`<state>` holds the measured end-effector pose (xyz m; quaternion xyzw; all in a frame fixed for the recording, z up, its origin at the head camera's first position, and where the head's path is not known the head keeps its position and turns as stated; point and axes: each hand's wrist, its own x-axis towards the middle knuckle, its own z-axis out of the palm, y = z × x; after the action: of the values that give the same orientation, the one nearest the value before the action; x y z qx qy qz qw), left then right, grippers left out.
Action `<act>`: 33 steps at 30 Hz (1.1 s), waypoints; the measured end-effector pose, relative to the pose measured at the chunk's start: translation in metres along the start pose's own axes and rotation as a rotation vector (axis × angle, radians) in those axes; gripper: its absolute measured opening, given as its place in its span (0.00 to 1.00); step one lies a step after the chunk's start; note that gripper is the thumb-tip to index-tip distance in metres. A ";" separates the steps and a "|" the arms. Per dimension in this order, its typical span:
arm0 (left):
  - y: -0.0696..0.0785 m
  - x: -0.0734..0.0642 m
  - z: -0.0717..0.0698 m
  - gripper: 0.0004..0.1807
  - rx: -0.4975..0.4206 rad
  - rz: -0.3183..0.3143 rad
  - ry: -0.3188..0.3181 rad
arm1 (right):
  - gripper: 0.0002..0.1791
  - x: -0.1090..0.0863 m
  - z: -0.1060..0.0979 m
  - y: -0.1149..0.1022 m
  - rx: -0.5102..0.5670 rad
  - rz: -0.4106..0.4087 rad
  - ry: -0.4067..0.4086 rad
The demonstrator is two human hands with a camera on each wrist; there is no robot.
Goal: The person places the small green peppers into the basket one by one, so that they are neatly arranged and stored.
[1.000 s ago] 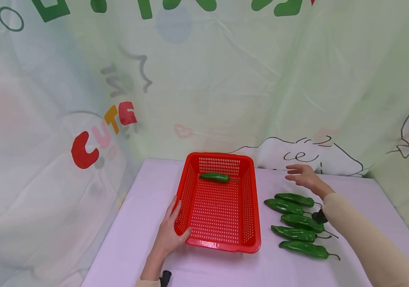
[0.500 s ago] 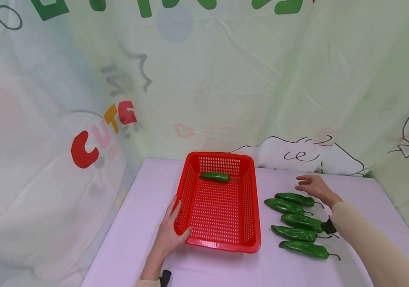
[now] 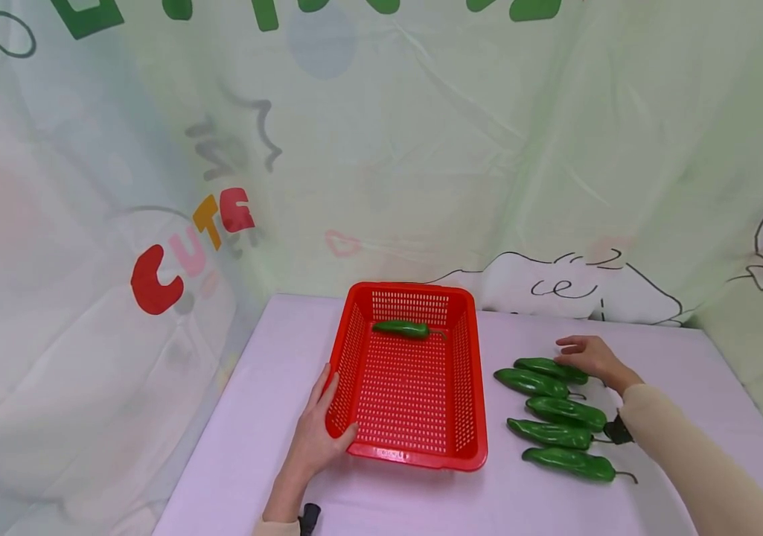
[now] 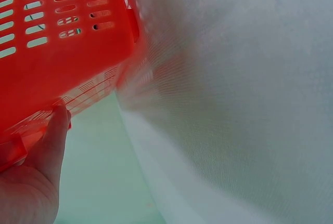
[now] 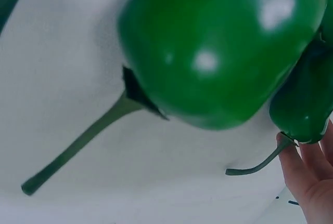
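A red plastic basket [image 3: 414, 454] with slotted walls stands on the table, one green chili pepper [image 3: 401, 329] lying at its far end. My left hand [image 3: 317, 439] grips the basket's near left corner, fingers along the outer side and thumb at the near rim. To the right of the basket, several green chili peppers lie in a rough column, stems pointing right. My right hand [image 3: 592, 357] is over the stem end of the farthest pepper [image 3: 542, 365], thumb right at it and fingers stretched beyond. In the right wrist view, fingertips [image 5: 291, 156] show beside that pepper's stem.
The table [image 3: 254, 432] has a pale lilac cover. Printed cloth walls [image 3: 381, 171] hang behind it and at both sides. The nearest pepper [image 3: 569, 463] lies by the right forearm. A larger-looking pepper [image 5: 208, 42] fills the top of the right wrist view.
My right hand has moved right and down toward the near side, from above the far table edge to the farthest pepper. The left hand and the basket have stayed in place.
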<state>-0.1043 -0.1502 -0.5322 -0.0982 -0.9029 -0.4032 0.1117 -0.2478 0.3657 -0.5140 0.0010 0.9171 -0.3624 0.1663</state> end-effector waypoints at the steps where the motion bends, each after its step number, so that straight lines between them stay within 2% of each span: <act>1: 0.000 0.000 0.000 0.48 -0.001 0.002 0.001 | 0.33 -0.001 0.000 0.000 -0.003 0.001 -0.003; 9: 0.001 0.000 -0.001 0.49 -0.005 -0.002 -0.004 | 0.34 -0.008 -0.004 -0.003 0.001 -0.010 -0.035; 19: 0.003 0.000 -0.001 0.49 0.002 -0.001 -0.003 | 0.33 -0.013 -0.004 0.003 0.036 -0.086 -0.085; 33: 0.002 0.000 -0.001 0.48 -0.004 0.001 0.006 | 0.33 -0.012 -0.005 0.008 -0.044 -0.115 -0.125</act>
<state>-0.1032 -0.1497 -0.5302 -0.0978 -0.9016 -0.4054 0.1146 -0.2373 0.3766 -0.5124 -0.0780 0.9111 -0.3507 0.2019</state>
